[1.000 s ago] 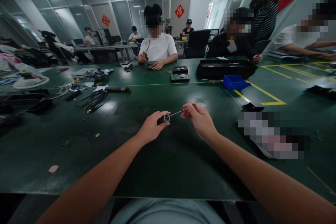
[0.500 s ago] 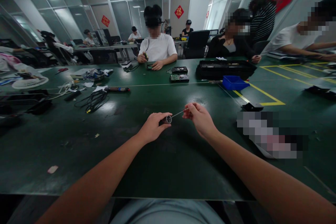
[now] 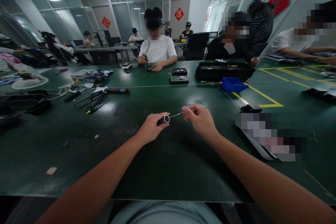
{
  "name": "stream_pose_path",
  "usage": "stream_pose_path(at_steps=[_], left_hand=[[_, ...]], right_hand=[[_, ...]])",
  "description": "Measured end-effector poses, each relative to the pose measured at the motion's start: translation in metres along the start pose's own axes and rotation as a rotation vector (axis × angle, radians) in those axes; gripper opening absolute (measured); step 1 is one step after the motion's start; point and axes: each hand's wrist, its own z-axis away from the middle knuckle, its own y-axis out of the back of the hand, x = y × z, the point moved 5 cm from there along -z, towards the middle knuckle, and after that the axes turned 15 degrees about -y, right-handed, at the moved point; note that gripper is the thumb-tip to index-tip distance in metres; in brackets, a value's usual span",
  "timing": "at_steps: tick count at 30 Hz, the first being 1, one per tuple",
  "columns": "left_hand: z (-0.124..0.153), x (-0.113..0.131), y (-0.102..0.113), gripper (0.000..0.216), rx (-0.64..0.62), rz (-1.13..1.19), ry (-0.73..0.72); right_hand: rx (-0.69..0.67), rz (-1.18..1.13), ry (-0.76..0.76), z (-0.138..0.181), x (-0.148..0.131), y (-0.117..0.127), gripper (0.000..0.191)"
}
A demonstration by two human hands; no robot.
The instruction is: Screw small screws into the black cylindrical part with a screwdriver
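My left hand (image 3: pixel 151 128) is closed round a small dark cylinder with a shiny ring end (image 3: pixel 165 119), held just above the green table (image 3: pixel 162 161). My right hand (image 3: pixel 199 119) pinches the reddish handle of a thin screwdriver (image 3: pixel 175 115). Its metal shaft points left and its tip meets the cylinder's ring end. Both forearms reach in from the bottom edge of the view.
A blue bin (image 3: pixel 233 84) and a long black tray (image 3: pixel 224 70) sit at the back right beside yellow floor-tape lines. Hard drives (image 3: pixel 179 75), black cables (image 3: pixel 93 100) and a fan (image 3: pixel 29 82) lie further back and left. A person in white (image 3: pixel 157 50) works opposite; others sit right.
Both hands stay close together over the table. The screwdriver tip remains at the cylinder's end, with only small shifts of the right hand's fingers.
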Motion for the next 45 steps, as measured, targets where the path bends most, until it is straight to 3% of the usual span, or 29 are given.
stream_pose_path(at_steps=[12,26,45], left_hand=[[0.0004,-0.0009,-0.0009,0.04,-0.006,-0.008,-0.003],[-0.0009,-0.0005,-0.0009,0.04,-0.008,-0.013,-0.001],[0.0008,-0.0034,-0.0015,0.04,-0.007,-0.017,0.014]], right_hand=[[0.052,0.133,-0.002,0.0008,0.0024,0.0021,0.041],[-0.032,0.149,0.033,-0.0026,0.0037,0.0005,0.034],[-0.035,0.154,-0.002,0.0007,-0.0026,0.0011,0.032]])
